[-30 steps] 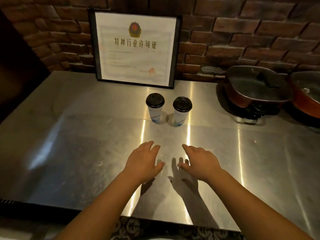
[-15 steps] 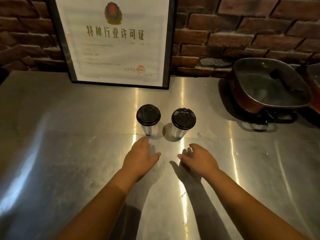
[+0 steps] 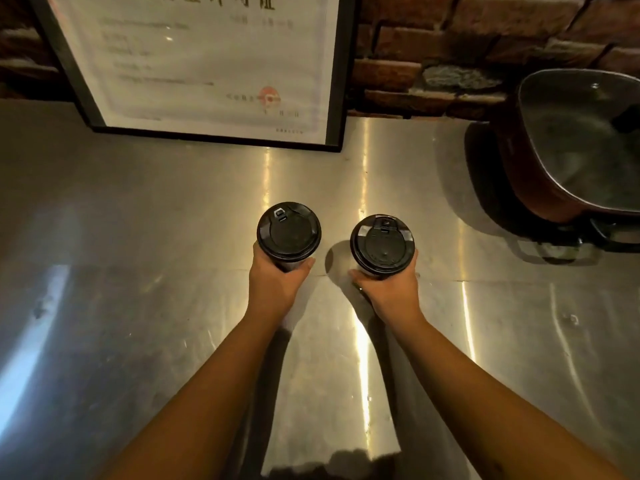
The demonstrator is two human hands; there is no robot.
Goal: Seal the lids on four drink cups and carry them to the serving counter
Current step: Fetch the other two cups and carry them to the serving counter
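Two cups, both capped with black lids, and both are in hand. The left cup (image 3: 289,233) sits in the left hand (image 3: 277,285), whose grip wraps the cup's wall just under the lid rim, thumb tip showing on the inner side, so the lid stands clear above the fingers. Same story on the other side: the right cup (image 3: 382,245) sits in the right hand (image 3: 391,292), grip curled round the body below the lid, thumb on the inner side and a fingertip peeking out past the far edge. From this top-down angle the cup bodies are almost wholly hidden under lids and hands, so whether the bases touch the bench (image 3: 138,237) cannot be told. The cups stand near each other, apart, upright. Behind them a black-framed certificate (image 3: 207,64) leans against the brick wall (image 3: 467,36). Off to the right, a dark red pot (image 3: 571,150) stands on the steel.
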